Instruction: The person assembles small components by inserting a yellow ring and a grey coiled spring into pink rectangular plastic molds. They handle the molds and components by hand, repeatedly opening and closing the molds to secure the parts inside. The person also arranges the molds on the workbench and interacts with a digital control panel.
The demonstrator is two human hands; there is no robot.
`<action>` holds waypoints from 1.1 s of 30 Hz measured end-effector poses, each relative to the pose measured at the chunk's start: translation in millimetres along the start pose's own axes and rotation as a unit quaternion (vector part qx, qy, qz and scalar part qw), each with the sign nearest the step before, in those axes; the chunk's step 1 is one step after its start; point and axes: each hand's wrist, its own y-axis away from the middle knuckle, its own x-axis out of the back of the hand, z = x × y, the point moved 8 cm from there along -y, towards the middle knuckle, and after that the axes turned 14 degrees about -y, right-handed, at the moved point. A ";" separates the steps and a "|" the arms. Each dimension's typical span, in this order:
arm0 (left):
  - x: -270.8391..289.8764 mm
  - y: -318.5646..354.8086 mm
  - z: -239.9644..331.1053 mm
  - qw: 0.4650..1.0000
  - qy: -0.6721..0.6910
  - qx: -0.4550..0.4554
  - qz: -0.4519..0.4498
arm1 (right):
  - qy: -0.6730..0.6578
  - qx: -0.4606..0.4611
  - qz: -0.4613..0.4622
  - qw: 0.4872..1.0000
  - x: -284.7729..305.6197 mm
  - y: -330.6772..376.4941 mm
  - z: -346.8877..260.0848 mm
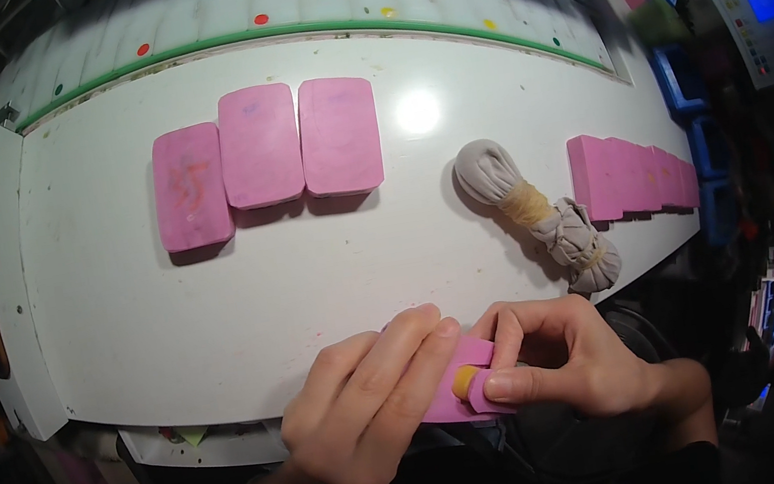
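A pink rubber-like block (446,405) is in my hands at the table's near edge. My left hand (359,414) is closed round its left side, with the fingers lying over the top. With thumb and fingers, my right hand (567,355) pinches a bent-back pink flap on the block's right side. Between that flap and the rest of the block, a small rounded yellow piece (465,381) shows. The underside of the block and part of the right fingertips are hidden.
Three pink blocks (259,146) stand left of centre on the white table (138,332). A grey cloth bundle (534,209), bound with tan bands, lies to the right, beside a row of several pink blocks (605,177). Blue bins (680,79) and a device with a blue screen (754,1) are at the far right.
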 end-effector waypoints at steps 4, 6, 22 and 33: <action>0.7 -2.5 3.5 1.000 -0.005 -0.013 0.000 | 0.037 0.039 -0.001 0.999 -1.7 -2.0 -6.4; -0.2 -2.8 3.0 1.000 -0.003 -0.014 0.001 | 0.040 0.058 0.002 0.997 -2.9 -2.6 -9.4; -6.6 -9.0 -9.8 0.998 0.045 0.031 0.012 | 0.058 0.059 0.018 0.996 0.1 -7.5 -10.3; -7.9 -8.5 -13.2 0.998 0.045 0.033 0.011 | -0.032 0.078 0.015 0.996 1.0 -9.3 -3.3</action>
